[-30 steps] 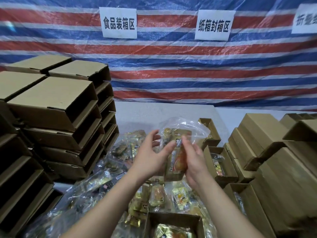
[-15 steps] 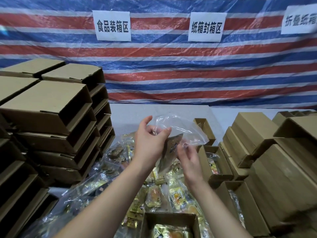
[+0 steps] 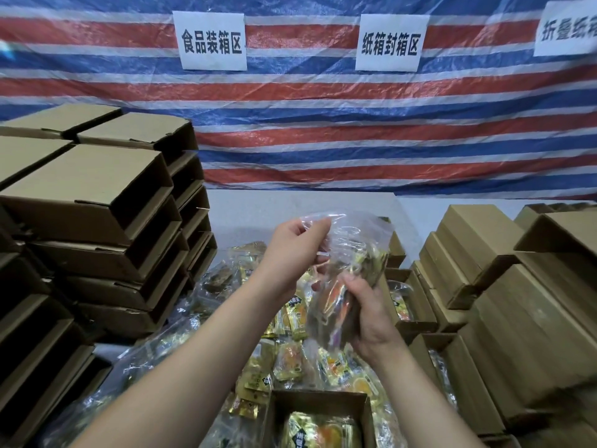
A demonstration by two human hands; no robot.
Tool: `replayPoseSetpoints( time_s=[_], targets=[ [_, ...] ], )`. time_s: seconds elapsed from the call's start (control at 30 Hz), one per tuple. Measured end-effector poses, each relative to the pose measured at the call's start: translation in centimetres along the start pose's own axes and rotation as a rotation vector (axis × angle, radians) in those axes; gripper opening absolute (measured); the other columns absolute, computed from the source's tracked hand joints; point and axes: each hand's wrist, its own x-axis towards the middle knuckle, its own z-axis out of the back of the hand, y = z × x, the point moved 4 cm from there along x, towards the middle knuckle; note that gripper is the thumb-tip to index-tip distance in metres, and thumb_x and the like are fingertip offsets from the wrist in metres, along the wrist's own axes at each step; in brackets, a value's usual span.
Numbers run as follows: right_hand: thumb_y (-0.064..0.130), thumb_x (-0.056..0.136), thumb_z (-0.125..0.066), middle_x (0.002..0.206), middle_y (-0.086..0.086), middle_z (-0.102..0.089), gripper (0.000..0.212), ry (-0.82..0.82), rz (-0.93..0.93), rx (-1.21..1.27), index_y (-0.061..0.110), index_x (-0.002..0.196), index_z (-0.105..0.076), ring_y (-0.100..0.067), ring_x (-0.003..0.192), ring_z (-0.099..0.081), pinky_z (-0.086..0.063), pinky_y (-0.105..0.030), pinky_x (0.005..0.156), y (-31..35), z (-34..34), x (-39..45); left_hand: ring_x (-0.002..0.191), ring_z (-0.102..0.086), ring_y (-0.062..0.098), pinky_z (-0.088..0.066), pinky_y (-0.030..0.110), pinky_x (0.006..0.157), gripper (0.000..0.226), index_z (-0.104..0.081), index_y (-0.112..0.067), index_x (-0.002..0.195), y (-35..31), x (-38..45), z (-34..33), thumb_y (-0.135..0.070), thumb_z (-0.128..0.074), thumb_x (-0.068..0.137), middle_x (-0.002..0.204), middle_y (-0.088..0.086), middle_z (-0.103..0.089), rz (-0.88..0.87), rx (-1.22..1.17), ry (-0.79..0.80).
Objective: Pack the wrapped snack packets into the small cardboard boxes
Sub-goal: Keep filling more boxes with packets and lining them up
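Note:
I hold a clear plastic bag (image 3: 357, 240) with snack packets inside, raised above the table. My left hand (image 3: 295, 250) pinches the bag's top edge. My right hand (image 3: 368, 315) grips the lower part of the bag around the gold and orange packets (image 3: 336, 299). Loose wrapped snack packets (image 3: 290, 360) lie in a heap on the table below. A small open cardboard box (image 3: 277, 412) at the bottom centre holds a gold packet (image 3: 319, 431).
Tall stacks of empty cardboard boxes (image 3: 106, 221) stand at the left. More boxes (image 3: 504, 286) are stacked at the right, and open ones with packets (image 3: 416, 305) stand beside them. A striped tarp with paper signs (image 3: 211, 40) hangs behind.
My right hand has come up and closed round the bag's lower part with the packets. My left hand shifted its pinch to the bag's top edge. The bag is more bunched.

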Motion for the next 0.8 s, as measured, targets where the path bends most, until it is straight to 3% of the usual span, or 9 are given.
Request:
replayPoseSetpoints(
  time_s=[0.07, 0.2, 0.27, 0.37, 0.47, 0.53, 0.6, 0.7, 0.8],
  targets=[
    [0.028, 0.079, -0.066, 0.088, -0.016, -0.072, 0.043, 0.023, -0.046, 0.036, 0.001, 0.112, -0.068, -0.027, 0.078, -0.071, -0.058, -0.038, 0.069, 0.4, 0.1, -0.2, 0.065, -0.063, 0.012, -0.05, 0.023, 0.057, 0.011, -0.059, -0.008, 0.095, 1.0, -0.2, 0.1, -0.018, -0.065, 0.094, 0.077, 0.002, -0.061, 0.036, -0.009, 0.0],
    [0.029, 0.075, -0.08, 0.09, -0.016, -0.068, 0.04, -0.012, -0.03, 0.022, 0.007, 0.105, -0.067, -0.031, 0.084, -0.067, -0.056, -0.045, 0.082, 0.7, 0.4, -0.4, 0.115, -0.053, 0.009, -0.041, 0.018, 0.073, 0.057, -0.045, -0.033, 0.143, 2.5, -0.7, 0.0, -0.015, -0.065, 0.093, 0.13, -0.007, -0.05, 0.037, 0.094, 0.037],
    [0.028, 0.074, -0.079, 0.104, -0.019, -0.069, 0.05, -0.023, -0.013, 0.029, 0.006, 0.117, -0.064, -0.033, 0.096, -0.068, -0.056, -0.046, 0.088, 1.0, 0.7, -0.5, 0.107, -0.058, 0.005, -0.045, 0.014, 0.067, 0.052, -0.05, -0.034, 0.142, 3.0, -1.1, -0.9, -0.014, -0.061, 0.096, 0.136, 0.001, -0.051, 0.013, 0.136, 0.119],
    [0.026, 0.072, -0.077, 0.107, -0.017, -0.073, 0.056, 0.025, -0.019, 0.055, 0.003, 0.121, -0.063, -0.028, 0.097, -0.072, -0.06, -0.036, 0.08, 1.1, 1.2, -0.8, 0.084, -0.062, -0.004, -0.048, 0.009, 0.059, 0.056, -0.042, -0.027, 0.148, 3.9, -1.5, -1.5, -0.018, -0.062, 0.096, 0.127, 0.001, -0.054, 0.04, 0.184, 0.161],
    [0.019, 0.075, -0.072, 0.085, -0.009, -0.073, 0.035, 0.035, 0.018, -0.154, 0.004, 0.107, -0.064, -0.021, 0.079, -0.073, -0.058, -0.029, 0.068, 1.2, 2.6, -1.2, 0.117, -0.059, 0.015, -0.051, 0.029, 0.094, 0.064, -0.039, -0.023, 0.148, 5.1, -1.7, -0.5, -0.03, -0.069, 0.092, 0.14, 0.001, -0.05, 0.162, 0.19, 0.229],
    [0.021, 0.07, -0.078, 0.094, -0.012, -0.073, 0.05, 0.039, 0.033, -0.371, 0.004, 0.114, -0.06, -0.024, 0.088, -0.073, -0.057, -0.028, 0.073, 1.3, 3.7, -1.3, 0.118, -0.061, 0.019, -0.049, 0.039, 0.102, 0.066, -0.046, -0.02, 0.143, 6.4, -2.2, 1.3, -0.048, -0.068, 0.088, 0.136, 0.003, -0.057, 0.213, 0.225, 0.285],
    [0.033, 0.06, -0.087, 0.112, -0.013, -0.07, 0.077, 0.09, -0.057, -0.517, 0.015, 0.127, -0.056, -0.025, 0.102, -0.07, -0.056, -0.026, 0.078, 1.1, 4.8, -1.7, 0.114, -0.064, 0.014, -0.051, 0.038, 0.1, 0.07, -0.052, -0.025, 0.135, 8.2, -3.2, 3.6, -0.064, -0.063, 0.078, 0.13, -0.002, -0.062, 0.247, 0.291, 0.328],
    [0.053, 0.056, -0.089, 0.124, 0.025, -0.063, 0.083, 0.335, -0.186, -0.777, 0.059, 0.128, -0.047, 0.0, 0.116, -0.061, -0.049, -0.013, 0.089, 0.0, 5.2, -2.9, 0.114, -0.062, 0.006, -0.05, 0.033, 0.101, 0.079, -0.052, -0.027, 0.137, 12.3, -5.3, 6.6, -0.076, -0.059, 0.075, 0.13, -0.009, -0.061, 0.298, 0.419, 0.418],
    [0.055, 0.068, -0.084, 0.142, 0.033, -0.047, 0.088, 0.539, -0.31, -1.073, 0.056, 0.14, -0.035, 0.011, 0.128, -0.046, -0.039, -0.015, 0.107, -1.6, 4.8, -3.9, 0.121, -0.056, 0.004, -0.047, 0.034, 0.108, 0.082, -0.045, -0.03, 0.144, 16.8, -7.3, 8.4, -0.074, -0.061, 0.077, 0.139, -0.01, -0.054, 0.33, 0.629, 0.526]
  ],
)
